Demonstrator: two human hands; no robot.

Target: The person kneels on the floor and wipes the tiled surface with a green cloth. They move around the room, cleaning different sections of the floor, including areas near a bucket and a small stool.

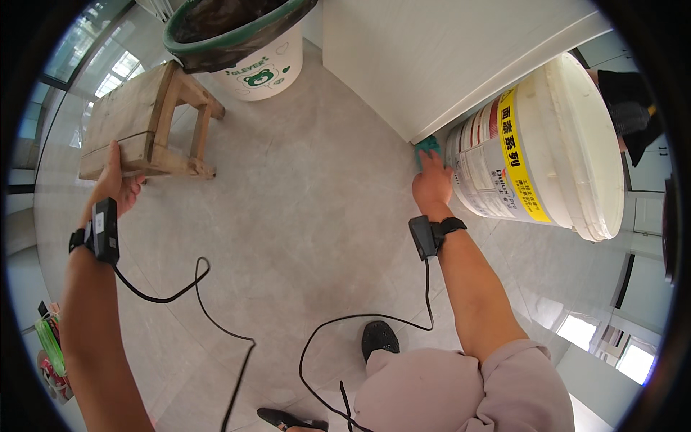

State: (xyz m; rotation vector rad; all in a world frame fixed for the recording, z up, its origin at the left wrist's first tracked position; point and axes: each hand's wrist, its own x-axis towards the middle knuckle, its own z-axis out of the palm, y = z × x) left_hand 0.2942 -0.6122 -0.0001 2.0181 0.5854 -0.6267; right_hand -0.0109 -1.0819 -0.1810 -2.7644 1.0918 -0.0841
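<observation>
Green cloth (427,145) is held in our right grip (434,183) by the white panel (453,57); our left grip (116,183) clasps a wooden stool (122,119)

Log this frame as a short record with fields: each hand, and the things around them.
Left hand: the left hand grips the near edge of a low, pale wooden stool
Right hand: the right hand touches a crumpled teal cloth; finger closure unclear
Beside the cloth: lower corner of a flat off-white panel; large white plastic bucket with a yellow band
Behind the stool: round white bin with a green rim
Floor: grey tile
</observation>
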